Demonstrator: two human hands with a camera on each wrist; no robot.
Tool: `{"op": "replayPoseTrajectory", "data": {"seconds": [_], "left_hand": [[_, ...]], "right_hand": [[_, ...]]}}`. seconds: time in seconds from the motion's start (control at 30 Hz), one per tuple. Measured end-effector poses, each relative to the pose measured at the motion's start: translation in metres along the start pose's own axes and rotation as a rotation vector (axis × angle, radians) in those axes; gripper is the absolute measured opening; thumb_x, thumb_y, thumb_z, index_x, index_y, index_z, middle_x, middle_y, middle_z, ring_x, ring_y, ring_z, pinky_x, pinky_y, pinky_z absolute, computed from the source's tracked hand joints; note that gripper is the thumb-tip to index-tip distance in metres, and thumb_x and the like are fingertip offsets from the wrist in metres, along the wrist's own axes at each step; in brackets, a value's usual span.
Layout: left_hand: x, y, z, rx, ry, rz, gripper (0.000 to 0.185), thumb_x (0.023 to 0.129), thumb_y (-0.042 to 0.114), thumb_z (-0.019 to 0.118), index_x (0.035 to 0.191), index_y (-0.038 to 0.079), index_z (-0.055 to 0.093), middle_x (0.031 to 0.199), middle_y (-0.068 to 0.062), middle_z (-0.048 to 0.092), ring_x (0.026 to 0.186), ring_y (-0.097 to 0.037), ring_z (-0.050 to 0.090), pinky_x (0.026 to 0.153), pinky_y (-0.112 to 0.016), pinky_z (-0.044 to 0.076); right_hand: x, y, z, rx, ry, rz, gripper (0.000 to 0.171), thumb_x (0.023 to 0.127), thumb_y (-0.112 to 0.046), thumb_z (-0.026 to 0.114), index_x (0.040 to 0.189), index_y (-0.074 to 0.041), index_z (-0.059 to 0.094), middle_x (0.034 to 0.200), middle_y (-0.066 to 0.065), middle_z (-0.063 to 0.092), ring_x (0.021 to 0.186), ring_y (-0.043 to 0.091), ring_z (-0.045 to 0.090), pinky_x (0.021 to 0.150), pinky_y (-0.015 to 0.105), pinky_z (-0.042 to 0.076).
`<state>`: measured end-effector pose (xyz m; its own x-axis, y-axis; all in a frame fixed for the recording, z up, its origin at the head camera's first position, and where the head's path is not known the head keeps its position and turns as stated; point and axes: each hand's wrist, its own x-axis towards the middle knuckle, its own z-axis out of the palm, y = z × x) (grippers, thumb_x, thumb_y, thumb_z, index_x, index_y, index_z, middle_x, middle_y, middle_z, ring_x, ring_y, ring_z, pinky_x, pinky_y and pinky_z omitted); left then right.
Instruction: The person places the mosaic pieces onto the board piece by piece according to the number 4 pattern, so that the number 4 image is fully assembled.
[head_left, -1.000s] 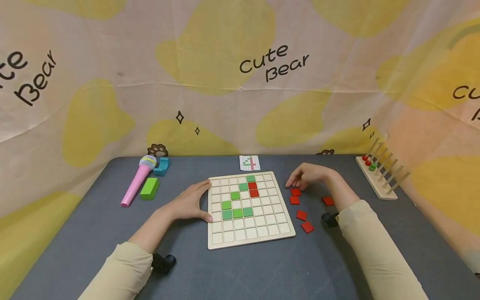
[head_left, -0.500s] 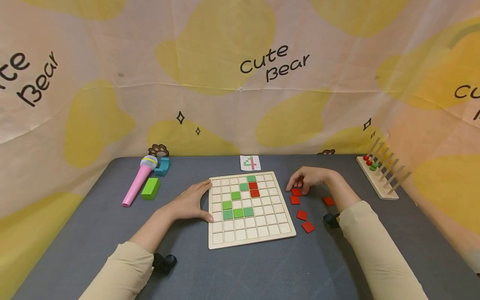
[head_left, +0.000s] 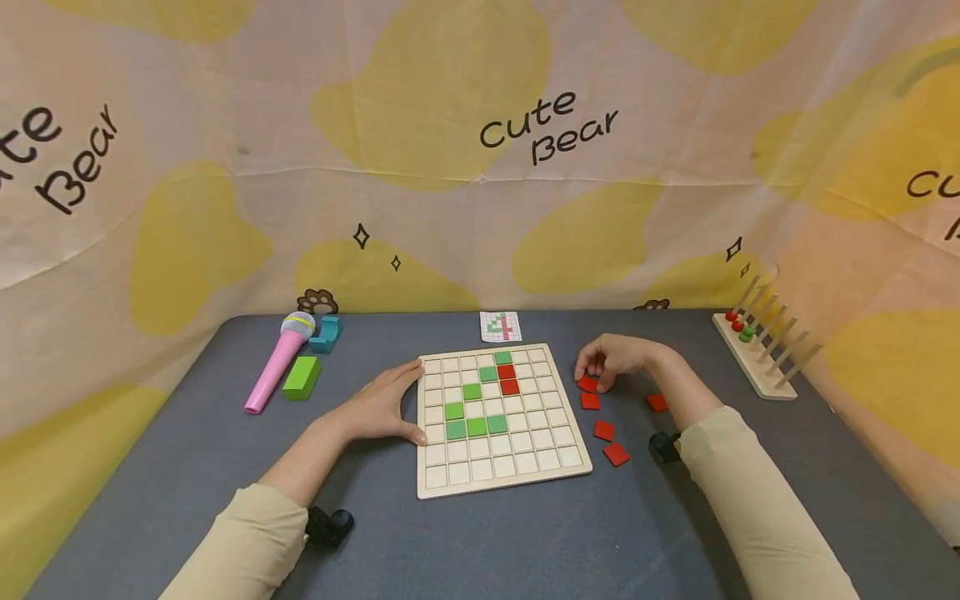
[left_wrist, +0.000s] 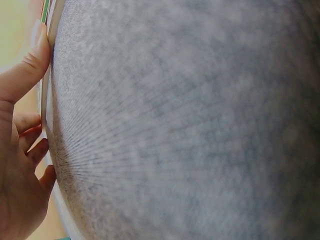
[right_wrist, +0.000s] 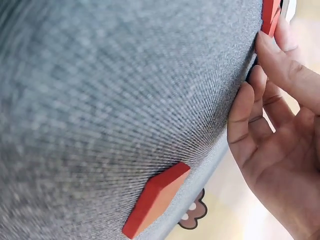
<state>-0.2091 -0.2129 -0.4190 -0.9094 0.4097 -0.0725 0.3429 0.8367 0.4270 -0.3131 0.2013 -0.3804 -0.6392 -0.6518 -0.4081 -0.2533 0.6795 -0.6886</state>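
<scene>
Narrow lane between grid board and red tiles, right hand at far end

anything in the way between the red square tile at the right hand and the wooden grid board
Nothing visible. The right hand pinches the red square tile; past the hand itself, only a strip of dark grey table separates it from the right edge of the cream wooden grid board.

Plain light-beige left sleeve and matching right sleeve, lightly creased, both ending at the forearm, small black rounded left wrist unit, similar black right wrist unit, left hand and right hand bare.
</scene>
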Motion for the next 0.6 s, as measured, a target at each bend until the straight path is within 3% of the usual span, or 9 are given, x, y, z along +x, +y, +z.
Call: {"op": "replayPoseTrajectory", "data": {"seconds": [0.13, 0.33, 0.6], "left_hand": [[0.0, -0.001, 0.0, -0.002, 0.0, 0.003, 0.118, 0.064, 0.056, 0.086, 0.154, 0.002, 0.032, 0.163, -0.017, 0.026, 0.148, -0.042, 0.03, 0.117, -0.06, 0.031], [0.001, -0.002, 0.001, -0.003, 0.001, -0.004, 0.118, 0.064, 0.057, 0.085, 0.154, 0.002, 0.031, 0.164, -0.017, 0.026, 0.149, -0.042, 0.03, 0.117, -0.06, 0.03], [0.0, -0.001, 0.0, -0.007, -0.006, -0.01, 0.118, 0.065, 0.057, 0.085, 0.154, 0.002, 0.031, 0.164, -0.017, 0.025, 0.148, -0.043, 0.029, 0.116, -0.061, 0.03]], "right_hand": [[0.0, 0.0, 0.001, -0.017, 0.053, 0.025, 0.028, 0.078, 0.009, 0.072, 0.105, 0.004, 0.066, 0.08, 0.004, 0.052, 0.073, 0.016, 0.047, 0.066, 0.026, 0.045], [0.001, -0.005, 0.004, -0.127, 0.167, 0.079, 0.026, 0.077, -0.001, 0.078, 0.097, -0.001, 0.062, 0.084, 0.005, 0.057, 0.07, 0.015, 0.051, 0.064, 0.026, 0.046], [0.001, -0.014, 0.005, -0.181, 0.282, 0.091, 0.013, 0.081, -0.004, 0.075, 0.089, -0.004, 0.064, 0.072, 0.003, 0.062, 0.063, 0.016, 0.055, 0.061, 0.027, 0.046]]}}
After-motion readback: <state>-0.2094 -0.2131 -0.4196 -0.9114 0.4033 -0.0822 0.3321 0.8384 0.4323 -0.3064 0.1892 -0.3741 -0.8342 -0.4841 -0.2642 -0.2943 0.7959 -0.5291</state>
